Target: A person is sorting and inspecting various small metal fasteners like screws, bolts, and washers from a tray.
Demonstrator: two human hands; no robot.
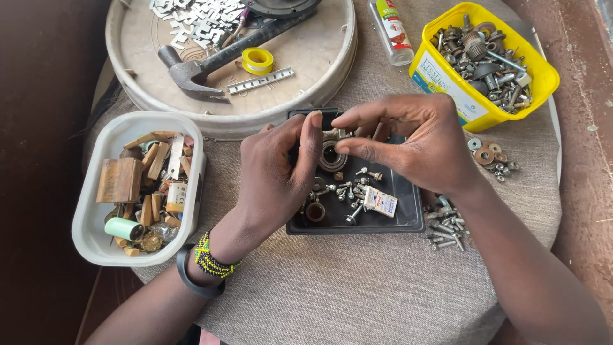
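Head view, one moment. Both hands meet over the shallow black rectangular plastic tray (408,214), which sits mid-surface on the grey woven cloth-covered surface (357,294).

Left hand (274,176): fingers curled, thumb and forefinger extended upward and closing toward the round steel bearing ring (332,156). It appears to steady the ring from the left side. Firm contact cannot be confirmed; the fingertips partly hide the ring's edge.

Right hand (418,144): pinched, thumb and forefinger tips together just at the ring's upper right. Whether a small part sits in the pinch cannot be told. The ring is held just above the tray's far end, so anything dropped would probably land back in the tray.

Tray contents: loose small silver screws and bolts (348,191), a brown bushing (315,211), a small white printed packet (380,202).

Surroundings, sorted by kind:
- white rectangular plastic tub of wooden offcuts (137,185), left of the tray;
- yellow plastic tub of mixed metal hardware (485,61), far right;
- round cream plastic lid used as a tray (319,70), far side, holding a black-handled claw hammer (211,64) and a yellow-spooled roll of white tape (257,61);
- loose bolts (445,227) and washers (488,155) on the cloth, right of the black tray.
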